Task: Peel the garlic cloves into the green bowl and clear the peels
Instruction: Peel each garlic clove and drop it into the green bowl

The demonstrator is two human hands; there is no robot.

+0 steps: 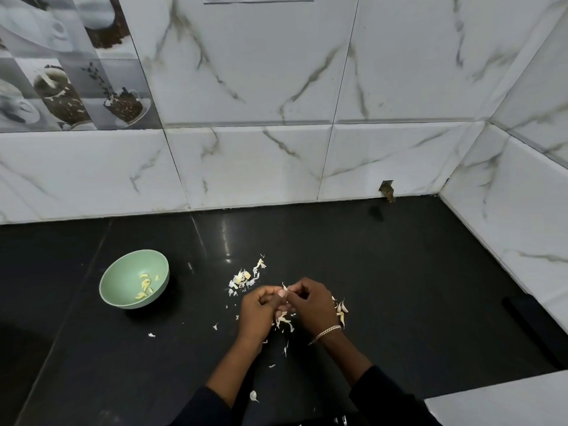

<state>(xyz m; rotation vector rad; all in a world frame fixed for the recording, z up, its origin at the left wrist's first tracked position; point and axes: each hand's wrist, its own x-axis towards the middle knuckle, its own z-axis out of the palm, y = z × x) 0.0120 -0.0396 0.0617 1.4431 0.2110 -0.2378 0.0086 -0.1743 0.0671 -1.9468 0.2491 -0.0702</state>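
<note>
My left hand (pixel 259 312) and my right hand (pixel 310 302) meet above the black counter, both pinching one garlic clove (pixel 283 293) between the fingertips. A strip of white skin sticks up from it. To the left stands the green bowl (pixel 123 298) with several peeled yellowish cloves (pixel 145 285) inside. Unpeeled cloves (pixel 341 308) lie just right of my right hand. A heap of peels (pixel 246 277) lies beyond my hands, and more peels (pixel 284 321) sit under them.
Loose peel scraps (pixel 151 335) and a single clove (pixel 253 396) are scattered on the black counter (pixel 399 287). Marble-tiled walls close the back and right sides. A white ledge (pixel 498 404) sits at the near right.
</note>
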